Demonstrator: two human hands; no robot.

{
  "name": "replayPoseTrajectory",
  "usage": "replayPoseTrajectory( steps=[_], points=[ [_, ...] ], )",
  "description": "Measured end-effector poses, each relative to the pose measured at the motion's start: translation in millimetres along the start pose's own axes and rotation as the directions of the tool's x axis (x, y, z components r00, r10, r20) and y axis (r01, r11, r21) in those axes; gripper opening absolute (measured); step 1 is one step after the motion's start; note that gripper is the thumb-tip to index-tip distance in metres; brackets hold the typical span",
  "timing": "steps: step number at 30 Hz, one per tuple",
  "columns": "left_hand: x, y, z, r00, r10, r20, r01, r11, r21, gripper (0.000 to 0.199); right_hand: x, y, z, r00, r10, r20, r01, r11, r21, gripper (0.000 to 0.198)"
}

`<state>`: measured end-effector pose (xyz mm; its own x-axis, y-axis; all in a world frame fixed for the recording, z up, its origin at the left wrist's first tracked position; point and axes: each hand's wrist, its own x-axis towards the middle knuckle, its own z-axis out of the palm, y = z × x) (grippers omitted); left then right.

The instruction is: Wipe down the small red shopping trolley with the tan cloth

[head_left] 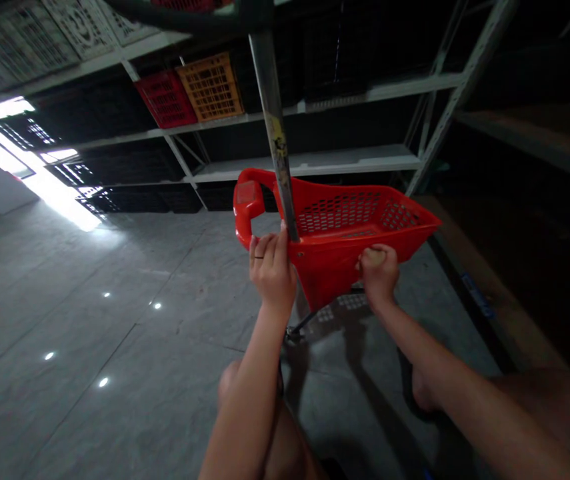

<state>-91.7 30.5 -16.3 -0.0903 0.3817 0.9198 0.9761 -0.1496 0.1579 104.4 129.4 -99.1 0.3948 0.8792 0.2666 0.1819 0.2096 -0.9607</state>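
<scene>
A red plastic shopping cart basket (335, 260) with perforated walls stands tilted in front of me, its thick looped handle (247, 200) at the left. My left hand (272, 270) has its fingers curled over the basket's near rim, beside a metal pole (277, 133) that rises past the basket. My right hand (379, 277) is closed in a fist against the near outer side of the basket. Something small and yellowish-tan shows between its fingers; I cannot tell what it is. Below the basket, a dark frame (309, 320) shows in part.
White metal shelving (305, 163) runs along the back, with a red crate (165, 100), an orange crate (211, 87) and several dark crates. Grey floor (115, 300) spreads to the left. A dark, curved bar (185, 17) crosses the top. A low ledge (505, 300) lies at right.
</scene>
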Motion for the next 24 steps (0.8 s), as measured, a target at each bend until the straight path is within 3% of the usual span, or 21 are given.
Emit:
replayPoseTrajectory(
  steps=[3, 5, 8, 11, 14, 17, 20, 24],
  points=[
    [2.6, 17.0, -7.3, 0.996, 0.029, 0.082, -0.032, 0.999, 0.04, 0.047, -30.8, -54.8, 14.0, 0.983, 0.052, 0.175, -0.09, 0.973, 0.212, 0.035],
    [10.8, 27.4, -17.1, 0.973, 0.055, 0.226, -0.069, 0.996, 0.055, 0.05, -39.6, -88.7, 10.7, 0.974, 0.001, 0.227, -0.062, 0.963, 0.262, 0.033],
    [32.4, 35.1, -33.7, 0.856, 0.133, 0.499, -0.155, 0.988, 0.004, 0.048, -37.8, -133.5, -4.6, 0.963, -0.136, 0.234, 0.056, 0.946, 0.32, 0.028],
    [55.0, 32.6, -43.7, 0.745, 0.251, 0.618, -0.199, 0.968, -0.153, 0.039, -17.2, -178.8, -20.1, 0.93, -0.249, 0.27, 0.123, 0.904, 0.41, 0.028],
    [65.0, 33.2, -42.8, 0.71, 0.276, 0.647, -0.193, 0.961, -0.199, 0.032, 22.0, -230.4, -30.1, 0.896, -0.359, 0.262, 0.193, 0.846, 0.497, 0.03],
    [61.0, 48.7, -37.8, 0.688, 0.202, 0.697, -0.188, 0.977, -0.099, 0.038, 60.6, -275.4, -37.1, 0.857, -0.448, 0.255, 0.256, 0.799, 0.544, 0.034],
    [52.8, 72.5, -35.8, 0.702, 0.153, 0.696, -0.18, 0.983, -0.034, 0.039, 69.3, -285.0, -47.0, 0.853, -0.427, 0.3, 0.197, 0.796, 0.572, 0.04],
    [48.1, 99.1, -37.4, 0.698, 0.15, 0.7, -0.178, 0.984, -0.033, 0.043, 33.9, -224.2, -72.3, 0.852, -0.222, 0.474, -0.007, 0.901, 0.433, 0.045]
  ],
)
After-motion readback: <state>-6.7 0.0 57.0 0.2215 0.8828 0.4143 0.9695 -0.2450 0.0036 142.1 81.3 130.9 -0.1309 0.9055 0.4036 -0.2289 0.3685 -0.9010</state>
